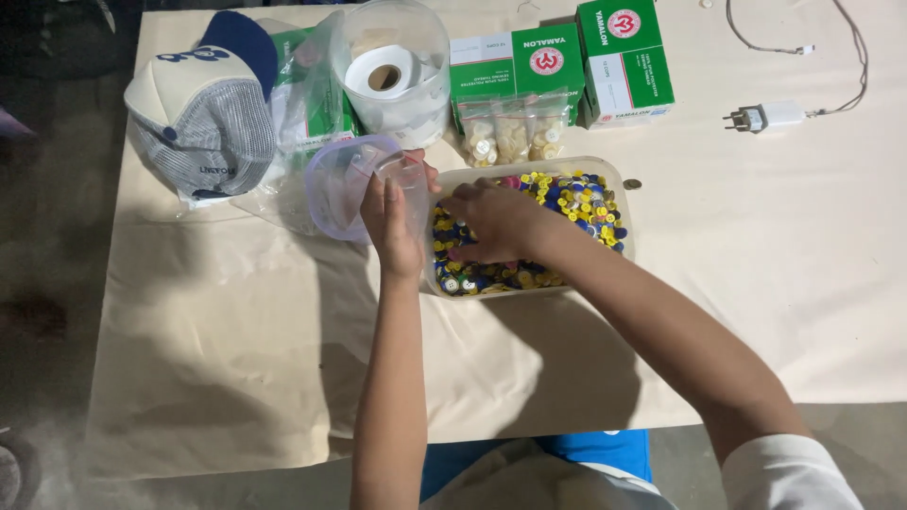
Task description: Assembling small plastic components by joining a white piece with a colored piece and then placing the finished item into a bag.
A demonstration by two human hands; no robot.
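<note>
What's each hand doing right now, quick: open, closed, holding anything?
Left hand: closed around a small clear plastic cup.
Right hand: palm down in the tray of coloured buttons; whether its fingers grip any cannot be told.

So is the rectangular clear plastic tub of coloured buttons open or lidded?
Open. The rectangular clear plastic tub has no lid on; the right hand reaches straight into the coloured buttons inside.
</note>
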